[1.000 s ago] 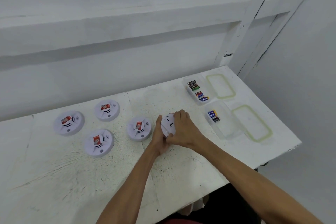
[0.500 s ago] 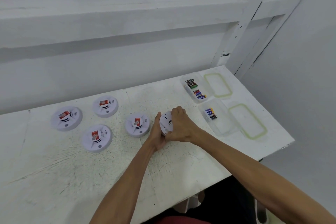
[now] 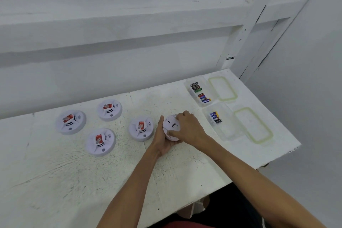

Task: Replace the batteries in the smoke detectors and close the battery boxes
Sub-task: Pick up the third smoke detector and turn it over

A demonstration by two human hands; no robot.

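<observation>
A white round smoke detector (image 3: 170, 126) is tilted up on edge over the table, its back facing me. My left hand (image 3: 162, 140) cups it from below and the left, thumb up along its rim. My right hand (image 3: 187, 128) grips its right side, fingers curled over the top and thumb on the back. Several more detectors lie face up with red labels to the left, the nearest detector (image 3: 141, 128) just beside my left hand. Two clear boxes hold batteries: the far box (image 3: 199, 89) and the near box (image 3: 217, 118).
Two green-rimmed lids, the far lid (image 3: 222, 88) and the near lid (image 3: 252, 125), lie right of the boxes. The white table (image 3: 74, 181) ends at a right edge near the lids and a front edge by my body. A white wall rises behind.
Both hands keep hold of the same detector. It has turned slightly in my grip, and my right fingers have shifted over its top edge. The camera view has drifted a little.
</observation>
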